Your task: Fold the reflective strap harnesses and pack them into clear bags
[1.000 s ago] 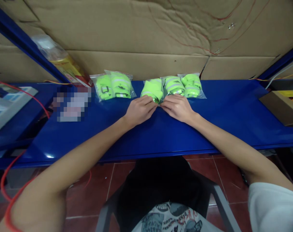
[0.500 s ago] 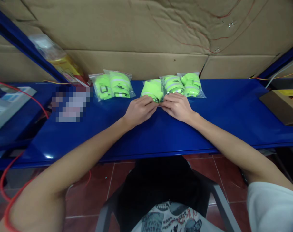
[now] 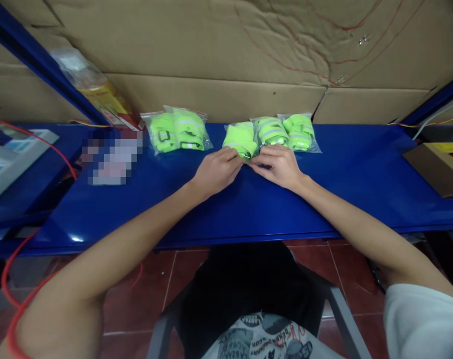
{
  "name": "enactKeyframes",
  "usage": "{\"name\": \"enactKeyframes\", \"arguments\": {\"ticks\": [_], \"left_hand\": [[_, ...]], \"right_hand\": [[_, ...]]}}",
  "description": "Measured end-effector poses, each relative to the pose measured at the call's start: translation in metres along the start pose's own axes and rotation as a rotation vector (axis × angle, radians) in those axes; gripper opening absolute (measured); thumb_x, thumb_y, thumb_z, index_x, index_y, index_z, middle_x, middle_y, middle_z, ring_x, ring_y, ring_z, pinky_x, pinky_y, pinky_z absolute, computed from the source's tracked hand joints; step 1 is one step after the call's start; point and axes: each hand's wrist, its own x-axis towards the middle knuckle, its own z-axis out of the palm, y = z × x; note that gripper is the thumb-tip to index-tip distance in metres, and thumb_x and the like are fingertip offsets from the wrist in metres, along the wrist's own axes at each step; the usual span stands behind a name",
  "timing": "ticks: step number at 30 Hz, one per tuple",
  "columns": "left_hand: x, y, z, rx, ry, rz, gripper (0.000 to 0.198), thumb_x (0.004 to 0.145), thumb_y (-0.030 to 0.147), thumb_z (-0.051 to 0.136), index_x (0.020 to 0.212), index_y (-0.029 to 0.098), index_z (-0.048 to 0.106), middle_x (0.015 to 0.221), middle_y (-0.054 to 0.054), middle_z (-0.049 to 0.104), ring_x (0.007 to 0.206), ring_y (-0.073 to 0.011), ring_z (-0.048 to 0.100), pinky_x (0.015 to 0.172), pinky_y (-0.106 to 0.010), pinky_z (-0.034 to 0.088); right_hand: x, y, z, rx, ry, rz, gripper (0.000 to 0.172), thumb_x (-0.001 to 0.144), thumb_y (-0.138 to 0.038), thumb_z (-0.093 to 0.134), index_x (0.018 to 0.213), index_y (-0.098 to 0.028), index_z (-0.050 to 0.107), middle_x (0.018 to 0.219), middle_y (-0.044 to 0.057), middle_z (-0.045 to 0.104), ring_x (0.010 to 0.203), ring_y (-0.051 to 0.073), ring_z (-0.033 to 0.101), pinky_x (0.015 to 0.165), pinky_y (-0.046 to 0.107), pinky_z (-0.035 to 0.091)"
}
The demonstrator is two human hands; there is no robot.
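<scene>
Blue table (image 3: 361, 194), cardboard (image 3: 181, 45) behind. My left hand (image 3: 218, 170) and right hand (image 3: 280, 167) pinch a bagged neon-green bundle (image 3: 241, 135) by its near edge; bulk just past my fingers (image 3: 226, 156), similar bags (image 3: 191, 128) either side.

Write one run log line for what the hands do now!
left hand: pinches near edge of middle green bag; right hand: at same edge; surface: blue table; either side: more green bags

right hand (image 3: 280, 167) changed shape a bit; there's a dark gap between thumb and fingers now
</scene>
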Motion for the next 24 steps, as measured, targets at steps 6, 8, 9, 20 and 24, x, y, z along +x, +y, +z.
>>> {"name": "enactKeyframes", "arguments": {"ticks": [6, 8, 9, 20, 24], "left_hand": [[0.0003, 0.0014, 0.0003, 0.000, 0.006, -0.076, 0.023, 0.108, 0.025, 0.058, 0.104, 0.018, 0.079, 0.100, -0.010, 0.077, 0.097, -0.0246, 0.073, 0.079, -0.036, 0.060], [0.0000, 0.0015, -0.0010, 0.008, -0.010, -0.090, 0.021, 0.106, 0.024, 0.060, 0.101, 0.017, 0.079, 0.097, -0.010, 0.076, 0.096, -0.0249, 0.073, 0.077, -0.036, 0.060], [-0.0001, 0.0015, -0.0020, 0.011, -0.022, -0.093, 0.021, 0.106, 0.023, 0.059, 0.101, 0.017, 0.079, 0.097, -0.010, 0.076, 0.096, -0.0251, 0.073, 0.077, -0.036, 0.059], [0.0003, -0.0008, -0.0034, 0.062, -0.047, -0.054, 0.030, 0.111, 0.023, 0.051, 0.105, 0.015, 0.079, 0.098, -0.011, 0.075, 0.095, -0.0259, 0.073, 0.077, -0.036, 0.059], [-0.0008, 0.0008, -0.0036, 0.048, -0.049, -0.093, 0.019, 0.106, 0.021, 0.059, 0.101, 0.017, 0.078, 0.098, -0.010, 0.076, 0.095, -0.0262, 0.073, 0.074, -0.036, 0.058]], "right_hand": [[0.0014, -0.0048, -0.0004, 0.003, -0.049, 0.018, 0.032, 0.112, -0.032, 0.055, 0.105, -0.019, 0.084, 0.090, 0.008, 0.075, 0.085, 0.023, 0.066, 0.076, 0.036, 0.044], [0.0014, -0.0056, -0.0002, -0.010, -0.065, 0.021, 0.032, 0.113, -0.033, 0.055, 0.105, -0.019, 0.083, 0.091, 0.008, 0.076, 0.085, 0.023, 0.066, 0.075, 0.036, 0.043], [0.0013, -0.0057, -0.0001, -0.014, -0.064, 0.019, 0.032, 0.113, -0.033, 0.055, 0.105, -0.019, 0.083, 0.091, 0.008, 0.076, 0.084, 0.023, 0.066, 0.075, 0.035, 0.043], [-0.0006, -0.0034, -0.0051, -0.003, -0.036, 0.046, 0.033, 0.112, -0.033, 0.055, 0.104, -0.019, 0.084, 0.086, 0.006, 0.074, 0.082, 0.021, 0.065, 0.073, 0.033, 0.044], [-0.0019, -0.0032, -0.0032, -0.025, -0.058, 0.048, 0.031, 0.112, -0.031, 0.056, 0.104, -0.019, 0.084, 0.089, 0.007, 0.077, 0.084, 0.021, 0.068, 0.071, 0.033, 0.043]]}}
